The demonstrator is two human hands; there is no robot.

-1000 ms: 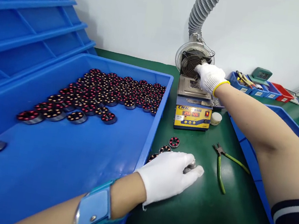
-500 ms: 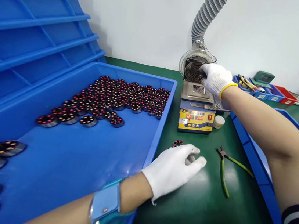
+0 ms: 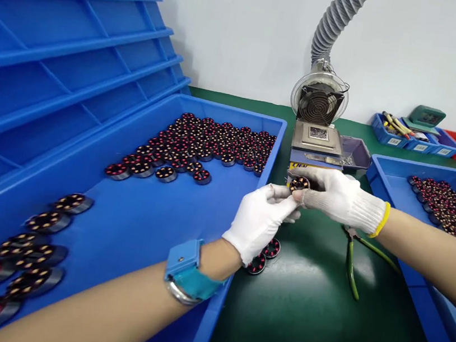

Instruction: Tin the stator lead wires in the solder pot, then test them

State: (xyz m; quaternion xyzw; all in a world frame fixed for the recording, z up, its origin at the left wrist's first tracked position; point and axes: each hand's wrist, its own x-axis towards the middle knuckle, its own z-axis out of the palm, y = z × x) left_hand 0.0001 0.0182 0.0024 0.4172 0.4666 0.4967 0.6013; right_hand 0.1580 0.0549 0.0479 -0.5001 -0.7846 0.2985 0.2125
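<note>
Both my white-gloved hands meet over the green bench. My right hand (image 3: 336, 199) pinches a round black part (image 3: 299, 184) with a ring of copper-coloured spots between thumb and fingers. My left hand (image 3: 257, 217) is closed at the near edge of that same part; its fingertips are partly hidden. Close by its wrist, two similar round parts with red spots (image 3: 271, 248) lie on the bench. Behind my hands stands the solder pot (image 3: 317, 138), its yellow front mostly covered by my right hand. Green-handled cutters (image 3: 351, 267) lie open to the right.
A large blue tray (image 3: 153, 217) at left holds many round parts, beside stacked blue bins (image 3: 100, 57). Another blue tray (image 3: 389, 174) with more parts stands at right. A fume hose (image 3: 337, 22) hangs above the pot. Small bins (image 3: 389, 137) hold tools at the back.
My right hand has come back from above the solder pot toward me with the round part. My left hand has closed and met it. The view has shifted left.
</note>
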